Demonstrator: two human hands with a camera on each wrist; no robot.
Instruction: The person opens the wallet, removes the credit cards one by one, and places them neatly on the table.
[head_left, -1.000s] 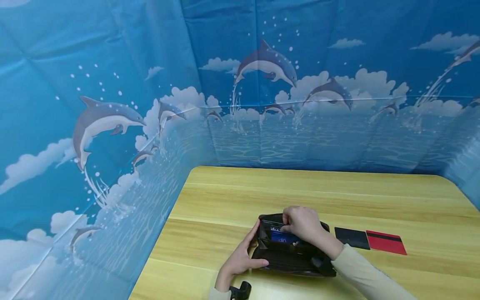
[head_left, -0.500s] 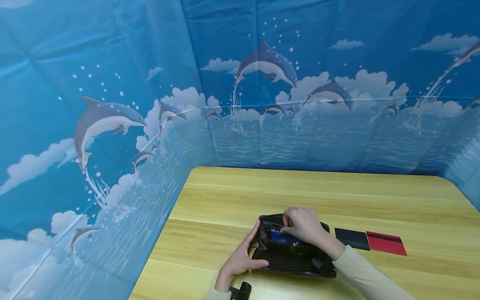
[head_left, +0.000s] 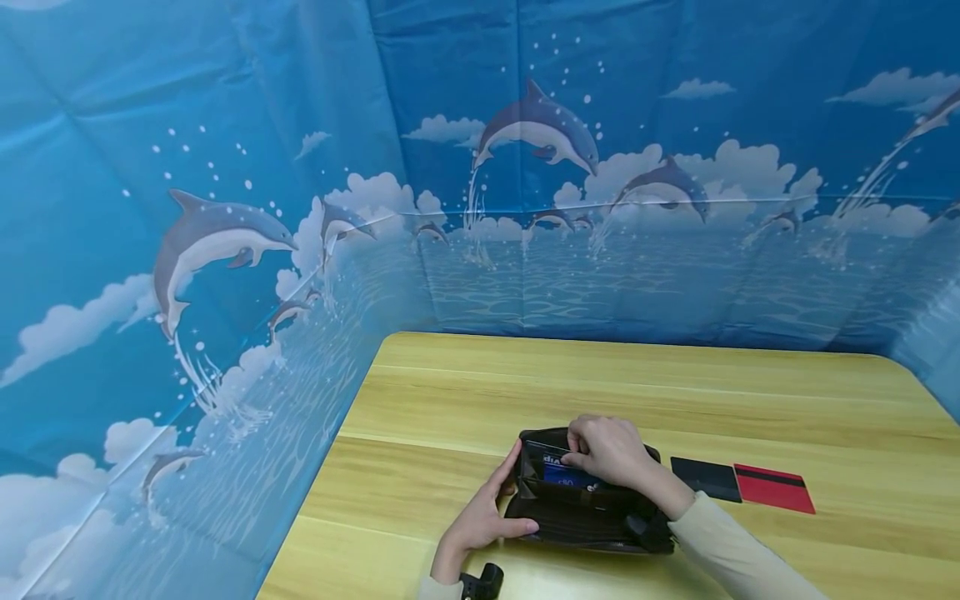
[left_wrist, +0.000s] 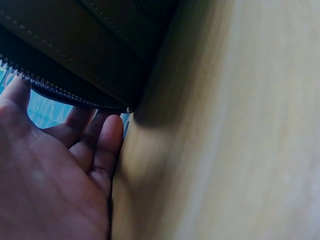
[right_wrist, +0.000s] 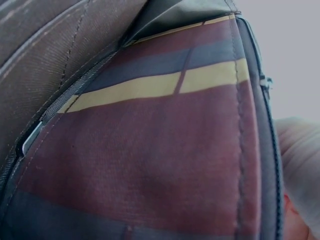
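A dark brown zip-around wallet lies open on the table, its card side raised at the back. My left hand holds its left side, thumb on the front panel and fingers at the back panel. In the left wrist view, fingertips touch the zipped edge. A blue card marked VIP sits in the wallet's back part. My right hand reaches over that back edge and pinches the card's upper right part; the fingertips are partly hidden. Close up, the right wrist view shows striped maroon lining.
A black card and a red card with a dark stripe lie side by side to the wallet's right. The wooden table ends at a blue dolphin-print curtain at the back and left.
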